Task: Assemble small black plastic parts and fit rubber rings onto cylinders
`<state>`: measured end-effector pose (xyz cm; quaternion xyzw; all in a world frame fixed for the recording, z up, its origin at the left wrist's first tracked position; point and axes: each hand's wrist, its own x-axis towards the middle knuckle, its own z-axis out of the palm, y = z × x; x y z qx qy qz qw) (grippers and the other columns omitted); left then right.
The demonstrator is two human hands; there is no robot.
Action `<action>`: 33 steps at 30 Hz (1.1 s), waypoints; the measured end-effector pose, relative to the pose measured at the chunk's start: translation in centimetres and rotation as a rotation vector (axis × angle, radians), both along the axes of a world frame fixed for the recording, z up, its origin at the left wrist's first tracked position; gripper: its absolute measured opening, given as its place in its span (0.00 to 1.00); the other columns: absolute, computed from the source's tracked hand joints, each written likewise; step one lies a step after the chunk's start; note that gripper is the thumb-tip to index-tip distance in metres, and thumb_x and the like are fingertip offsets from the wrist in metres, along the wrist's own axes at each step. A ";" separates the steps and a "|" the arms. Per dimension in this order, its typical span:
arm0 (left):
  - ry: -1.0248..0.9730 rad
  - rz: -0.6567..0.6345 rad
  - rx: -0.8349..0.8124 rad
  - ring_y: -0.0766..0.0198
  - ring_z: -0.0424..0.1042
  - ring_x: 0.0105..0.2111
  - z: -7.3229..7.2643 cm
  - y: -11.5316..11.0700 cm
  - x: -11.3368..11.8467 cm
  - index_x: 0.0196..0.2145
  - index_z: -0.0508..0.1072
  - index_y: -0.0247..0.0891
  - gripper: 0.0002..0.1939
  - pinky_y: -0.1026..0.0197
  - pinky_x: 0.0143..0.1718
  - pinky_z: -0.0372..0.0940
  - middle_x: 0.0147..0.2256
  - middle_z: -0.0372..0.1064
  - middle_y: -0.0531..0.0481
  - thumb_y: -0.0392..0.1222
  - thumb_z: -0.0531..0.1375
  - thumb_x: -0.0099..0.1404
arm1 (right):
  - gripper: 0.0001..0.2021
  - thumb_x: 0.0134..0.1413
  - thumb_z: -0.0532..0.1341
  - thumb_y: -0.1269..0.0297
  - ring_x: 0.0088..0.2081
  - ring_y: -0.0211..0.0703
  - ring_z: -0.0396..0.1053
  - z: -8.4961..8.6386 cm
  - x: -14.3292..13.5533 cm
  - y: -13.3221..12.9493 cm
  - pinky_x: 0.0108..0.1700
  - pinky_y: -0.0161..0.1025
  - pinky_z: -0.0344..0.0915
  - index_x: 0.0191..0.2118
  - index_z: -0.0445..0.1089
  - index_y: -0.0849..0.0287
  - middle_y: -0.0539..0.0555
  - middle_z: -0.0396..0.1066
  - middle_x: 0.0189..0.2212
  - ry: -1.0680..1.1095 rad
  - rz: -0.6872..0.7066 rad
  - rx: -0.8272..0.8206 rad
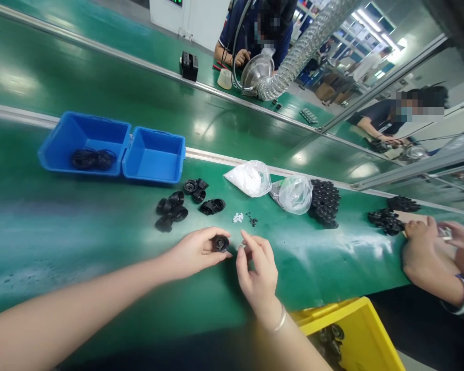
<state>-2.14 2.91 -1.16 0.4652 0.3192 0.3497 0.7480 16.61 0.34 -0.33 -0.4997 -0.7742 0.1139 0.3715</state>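
Apparently, the left hand [191, 252] is gripping a round black part [220, 243] by its sides, digits spanning it above and below. Landmark: the white-filled bag [251, 178]. The part is sitting off the bag's near side, slightly left. The right hand [261, 273], just beside it, is seemingly pinching a small whitish piece [241, 247]; its exact shape is too small to tell.

Handling, judged: the part is probably behaving as light, stiff moulded plastic, a little slippery; its outer wall is offering the best hold, leaving the ringed face free. The piece is likely weighing almost nothing and needing fingertips at its edges.

Textures: the bag is showing clear, crinkled film. Small white pieces [238, 218] and tiny black pieces [253, 222] are lying on its near side; curved, hollow black parts [172, 211] are resting to its left.
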 end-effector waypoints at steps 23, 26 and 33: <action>0.129 -0.028 0.061 0.59 0.71 0.43 2.4 -0.6 0.9 0.50 0.66 0.36 0.15 0.56 0.45 0.67 0.45 0.70 0.43 0.42 0.56 0.66 | 0.27 0.54 0.55 0.70 0.40 0.44 0.68 1.2 0.7 0.3 0.38 0.42 0.70 0.61 0.54 0.58 0.59 0.63 0.45 -0.115 0.363 -0.127; 0.290 -0.026 0.152 0.56 0.67 0.52 2.7 -1.2 1.1 0.55 0.61 0.39 0.20 0.53 0.53 0.64 0.51 0.67 0.42 0.42 0.54 0.67 | 0.24 0.59 0.56 0.67 0.38 0.44 0.68 1.3 0.4 -0.1 0.37 0.40 0.70 0.61 0.55 0.61 0.59 0.65 0.43 -0.272 0.338 -0.065; 0.672 0.183 0.501 0.56 0.73 0.41 2.6 -1.2 0.5 0.56 0.63 0.44 0.22 0.52 0.46 0.69 0.59 0.55 0.39 0.49 0.53 0.65 | 0.18 0.59 0.58 0.54 0.30 0.39 0.69 2.9 5.0 0.4 0.34 0.35 0.66 0.51 0.64 0.57 0.50 0.70 0.31 -0.210 0.009 -0.212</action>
